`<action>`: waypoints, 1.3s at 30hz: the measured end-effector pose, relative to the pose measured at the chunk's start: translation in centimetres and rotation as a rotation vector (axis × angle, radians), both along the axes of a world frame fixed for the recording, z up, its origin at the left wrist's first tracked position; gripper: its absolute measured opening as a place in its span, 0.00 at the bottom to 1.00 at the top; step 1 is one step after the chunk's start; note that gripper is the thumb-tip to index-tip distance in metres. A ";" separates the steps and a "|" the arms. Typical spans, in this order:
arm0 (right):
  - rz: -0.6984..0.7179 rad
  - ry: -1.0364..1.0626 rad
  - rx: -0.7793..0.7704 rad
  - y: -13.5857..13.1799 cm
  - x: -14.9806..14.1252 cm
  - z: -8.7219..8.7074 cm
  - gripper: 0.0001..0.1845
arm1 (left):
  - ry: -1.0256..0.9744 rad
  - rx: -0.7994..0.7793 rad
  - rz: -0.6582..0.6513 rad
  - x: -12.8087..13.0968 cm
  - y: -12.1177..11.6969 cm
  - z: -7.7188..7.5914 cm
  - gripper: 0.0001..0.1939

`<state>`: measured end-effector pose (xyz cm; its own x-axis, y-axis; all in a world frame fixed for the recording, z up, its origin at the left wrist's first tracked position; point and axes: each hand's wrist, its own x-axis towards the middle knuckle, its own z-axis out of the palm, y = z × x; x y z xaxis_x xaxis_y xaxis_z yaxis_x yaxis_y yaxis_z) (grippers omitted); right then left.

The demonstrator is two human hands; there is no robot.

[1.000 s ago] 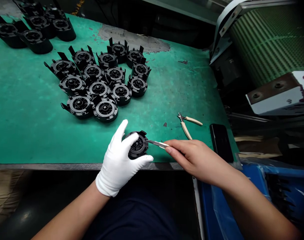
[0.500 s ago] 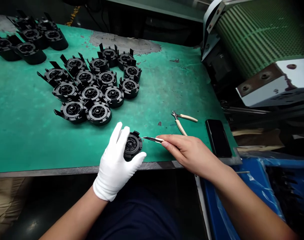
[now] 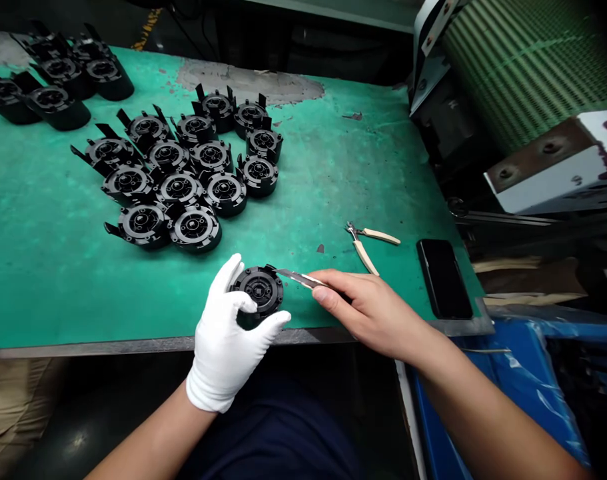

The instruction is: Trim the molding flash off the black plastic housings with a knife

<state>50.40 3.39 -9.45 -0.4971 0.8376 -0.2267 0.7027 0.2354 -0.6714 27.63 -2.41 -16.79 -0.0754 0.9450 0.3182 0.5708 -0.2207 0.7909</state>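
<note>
Black round plastic part point(image 3: 258, 291) held over the green table's point(image 3: 43, 267) near edge, gloved left hand point(image 3: 226, 340) wrapped around it hiding its lower half, bare right hand point(image 3: 370, 310) pinching a thin blade point(image 3: 294, 277) touching its rim, blade handle hidden in fingers.

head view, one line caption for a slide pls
Gloved left hand holds a round black part while the right hand applies a small blade.

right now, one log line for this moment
left hand: holds black round part | right hand: blade at part rim | pliers idle
</note>
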 end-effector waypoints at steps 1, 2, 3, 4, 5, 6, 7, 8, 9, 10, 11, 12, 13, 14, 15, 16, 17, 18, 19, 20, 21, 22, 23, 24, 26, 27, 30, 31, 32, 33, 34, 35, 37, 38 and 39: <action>0.016 0.042 -0.036 0.0 -0.4 0.0 0.17 | 0.002 -0.015 0.007 0.0 0.1 0.0 0.23; 0.032 0.071 -0.051 0.1 -0.8 0.0 0.17 | 0.016 -0.037 0.015 -0.1 0.2 0.1 0.30; 0.044 0.079 -0.042 0.1 -1.1 -0.1 0.18 | 0.042 -0.063 0.018 -0.2 0.2 0.1 0.39; 0.055 0.062 -0.013 0.2 -1.2 -0.3 0.18 | 0.075 -0.094 0.018 -0.2 0.3 0.1 0.47; 0.065 0.021 0.025 0.3 -1.2 -0.5 0.18 | 0.107 -0.122 0.012 -0.3 0.3 0.1 0.52; 0.078 -0.032 0.063 0.4 -1.1 -0.7 0.18 | 0.130 -0.145 0.002 -0.4 0.3 0.1 0.54; 0.092 -0.092 0.099 0.5 -0.9 -0.9 0.18 | 0.141 -0.156 -0.010 -0.5 0.3 0.0 0.54; 0.113 -0.149 0.127 0.6 -0.7 -1.0 0.18 | 0.149 -0.155 -0.020 -0.6 0.2 -0.1 0.54; 0.142 -0.201 0.150 0.8 -0.5 -1.0 0.18 | 0.154 -0.145 -0.024 -0.6 0.2 -0.1 0.53; 0.173 -0.247 0.168 1.0 -0.4 -1.0 0.18 | 0.158 -0.132 -0.023 -0.6 0.2 -0.2 0.53; 0.199 -0.288 0.187 1.1 -0.3 -0.9 0.18 | 0.161 -0.121 -0.020 -0.7 0.2 -0.3 0.52; 0.218 -0.324 0.207 1.3 -0.3 -0.7 0.19 | 0.164 -0.111 -0.018 -0.7 0.2 -0.3 0.52; 0.231 -0.358 0.228 1.5 -0.4 -0.5 0.19 | 0.165 -0.104 -0.018 -0.7 0.2 -0.3 0.51; 0.241 -0.387 0.249 1.7 -0.5 -0.2 0.19 | 0.165 -0.101 -0.019 -0.7 0.2 -0.4 0.51; 0.246 -0.413 0.269 1.9 -0.7 0.0 0.19 | 0.164 -0.099 -0.020 -0.7 0.2 -0.4 0.51; 0.251 -0.433 0.286 2.0 -0.8 0.1 0.19 | 0.162 -0.097 -0.022 -0.7 0.3 -0.4 0.50; 0.258 -0.450 0.299 2.2 -1.0 0.2 0.19 | 0.162 -0.094 -0.025 -0.7 0.3 -0.4 0.50; 0.263 -0.465 0.309 2.3 -1.1 0.3 0.19 | 0.163 -0.091 -0.027 -0.7 0.4 -0.5 0.50; 0.265 -0.477 0.318 2.4 -1.2 0.4 0.19 | 0.165 -0.088 -0.027 -0.7 0.4 -0.5 0.50; 0.264 -0.489 0.327 2.5 -1.3 0.4 0.19 | 0.166 -0.082 -0.027 -0.6 0.4 -0.5 0.50; 0.264 -0.499 0.335 2.6 -1.3 0.4 0.20 | 0.167 -0.079 -0.025 -0.6 0.4 -0.6 0.50; 0.266 -0.503 0.340 2.7 -1.3 0.5 0.20 | 0.167 -0.079 -0.023 -0.6 0.4 -0.6 0.50; 0.268 -0.499 0.342 2.8 -1.3 0.5 0.20 | 0.165 -0.080 -0.020 -0.6 0.4 -0.6 0.50; 0.272 -0.484 0.338 2.8 -1.2 0.5 0.20 | 0.162 -0.081 -0.018 -0.6 0.4 -0.6 0.50; 0.283 -0.443 0.319 2.8 -1.1 0.6 0.19 | 0.160 -0.079 -0.016 -0.6 0.3 -0.7 0.50; 0.288 -0.428 0.308 2.8 -1.0 0.6 0.19 | 0.160 -0.076 -0.018 -0.7 0.3 -0.7 0.50; 0.297 -0.440 0.295 2.7 -0.9 0.7 0.18 | 0.157 -0.071 -0.024 -0.7 0.4 -0.6 0.50; 0.298 -0.455 0.301 2.7 -1.0 0.8 0.18 | 0.157 -0.070 -0.023 -0.7 0.4 -0.6 0.50; 0.298 -0.470 0.309 2.7 -1.1 0.8 0.18 | 0.158 -0.070 -0.020 -0.7 0.4 -0.6 0.50; 0.299 -0.484 0.320 2.7 -1.2 0.8 0.19 | 0.159 -0.067 -0.018 -0.7 0.4 -0.6 0.50; 0.301 -0.497 0.330 2.7 -1.3 0.9 0.19 | 0.160 -0.064 -0.017 -0.7 0.4 -0.6 0.50; 0.303 -0.506 0.337 2.7 -1.3 0.9 0.19 | 0.161 -0.062 -0.017 -0.7 0.4 -0.6 0.49; 0.305 -0.508 0.340 2.7 -1.4 1.0 0.19 | 0.160 -0.057 -0.019 -0.6 0.4 -0.7 0.49; 0.306 -0.497 0.332 2.6 -1.3 1.0 0.19 | 0.160 -0.055 -0.021 -0.6 0.4 -0.7 0.49; 0.309 -0.480 0.318 2.5 -1.2 1.1 0.19 | 0.159 -0.053 -0.023 -0.6 0.4 -0.7 0.49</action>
<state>49.16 5.84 -8.40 -0.6308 0.7352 -0.2482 0.7754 0.6098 -0.1643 27.00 -2.00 -17.52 -0.0062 0.9616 0.2745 0.6848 -0.1960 0.7019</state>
